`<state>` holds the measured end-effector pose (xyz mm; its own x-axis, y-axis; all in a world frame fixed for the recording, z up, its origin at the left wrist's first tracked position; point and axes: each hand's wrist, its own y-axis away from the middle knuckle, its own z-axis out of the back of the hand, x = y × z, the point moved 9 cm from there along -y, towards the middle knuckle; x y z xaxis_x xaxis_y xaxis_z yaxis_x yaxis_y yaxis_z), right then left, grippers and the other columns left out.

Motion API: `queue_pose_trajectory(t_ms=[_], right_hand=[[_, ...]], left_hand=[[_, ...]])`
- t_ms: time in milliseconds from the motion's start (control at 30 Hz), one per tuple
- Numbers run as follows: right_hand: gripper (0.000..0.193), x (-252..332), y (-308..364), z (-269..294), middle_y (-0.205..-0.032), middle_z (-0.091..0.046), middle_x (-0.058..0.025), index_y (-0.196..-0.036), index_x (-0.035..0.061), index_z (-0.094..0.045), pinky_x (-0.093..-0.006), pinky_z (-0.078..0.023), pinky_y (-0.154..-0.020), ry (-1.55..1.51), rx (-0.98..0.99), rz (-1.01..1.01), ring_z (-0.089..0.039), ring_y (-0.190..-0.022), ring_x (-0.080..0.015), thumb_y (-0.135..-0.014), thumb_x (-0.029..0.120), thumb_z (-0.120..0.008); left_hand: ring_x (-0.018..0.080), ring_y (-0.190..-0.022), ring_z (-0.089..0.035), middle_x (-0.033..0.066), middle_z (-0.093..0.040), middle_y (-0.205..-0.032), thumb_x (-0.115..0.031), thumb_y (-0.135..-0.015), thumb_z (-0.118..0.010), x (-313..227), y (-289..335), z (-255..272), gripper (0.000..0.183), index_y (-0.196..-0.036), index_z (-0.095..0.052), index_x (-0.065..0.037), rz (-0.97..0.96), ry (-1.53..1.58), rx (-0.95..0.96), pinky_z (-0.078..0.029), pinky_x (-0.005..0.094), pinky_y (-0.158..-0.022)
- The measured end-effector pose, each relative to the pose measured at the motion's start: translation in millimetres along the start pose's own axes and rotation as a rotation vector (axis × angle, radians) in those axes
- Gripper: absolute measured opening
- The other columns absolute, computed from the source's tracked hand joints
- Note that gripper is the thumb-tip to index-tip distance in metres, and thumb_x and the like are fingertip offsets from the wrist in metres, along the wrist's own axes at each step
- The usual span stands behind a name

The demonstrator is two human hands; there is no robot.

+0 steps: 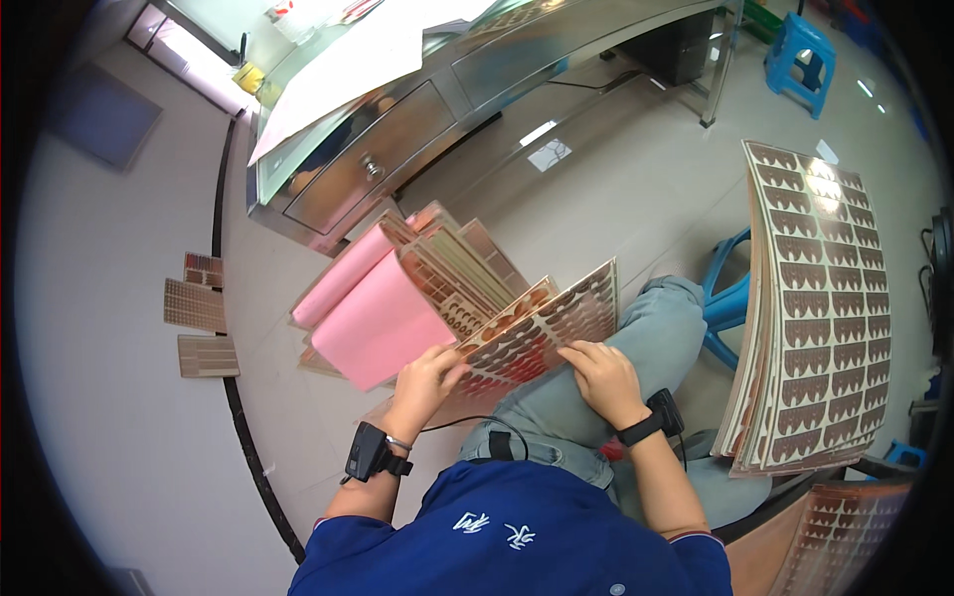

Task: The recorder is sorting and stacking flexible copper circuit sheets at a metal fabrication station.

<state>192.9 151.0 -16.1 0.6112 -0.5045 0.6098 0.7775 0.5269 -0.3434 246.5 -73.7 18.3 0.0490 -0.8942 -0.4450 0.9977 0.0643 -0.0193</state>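
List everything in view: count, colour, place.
Patterned sheet: one, brown and red, between hands
Pink sheets: two, pink, left of it
Sheet stack: one, brown-cream, beside pink sheets
Large pile: one, brown-cream, right
Corner sheet: one, brown, lower right
Wall sheets: three, brown, left wall's foot
Stools: at least two, blue, right
Desk: one, metallic, top
Papers: several, white, on desk
Box: one, black, under desk
Wall panel: one, grey, left
Wrist devices: two, black, on wrists
Left hand: one, bare, holding sheet's left
Right hand: one, bare, holding sheet's right
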Motion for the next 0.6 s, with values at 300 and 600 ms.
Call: queue_pose_trajectory(t_ms=[300, 600], right_hand=[[0.024, 4.7, 11.3, 0.0, -0.095, -0.064, -0.0034, -0.097, 0.0103, -0.065, -0.0323, -0.048, -0.075, 0.000, -0.062, 0.059, -0.060, -0.084, -0.0205, -0.074, 0.005, -0.059], [0.021, 7.6, 17.0, 0.5, -0.090, -0.064, -0.0022, -0.094, 0.0096, -0.065, -0.0324, -0.047, -0.075, 0.015, -0.087, 0.052, -0.060, -0.081, -0.0196, -0.075, 0.005, -0.059]], left_hand=[[0.0256, -0.072, -0.063, 0.0157, -0.064, -0.081, -0.008, -0.076, -0.068, 50.1, 12.2, 53.5, 0.015, -0.089, -0.064, -0.001, 0.025, -0.052, -0.118, -0.049, 0.0317, -0.065], [0.0289, -0.070, -0.052, 0.0119, -0.052, -0.075, -0.004, -0.074, -0.068, 78.4, 38.7, 56.4, 0.015, -0.079, -0.054, 0.001, 0.122, -0.140, -0.098, -0.043, 0.0339, -0.064]])
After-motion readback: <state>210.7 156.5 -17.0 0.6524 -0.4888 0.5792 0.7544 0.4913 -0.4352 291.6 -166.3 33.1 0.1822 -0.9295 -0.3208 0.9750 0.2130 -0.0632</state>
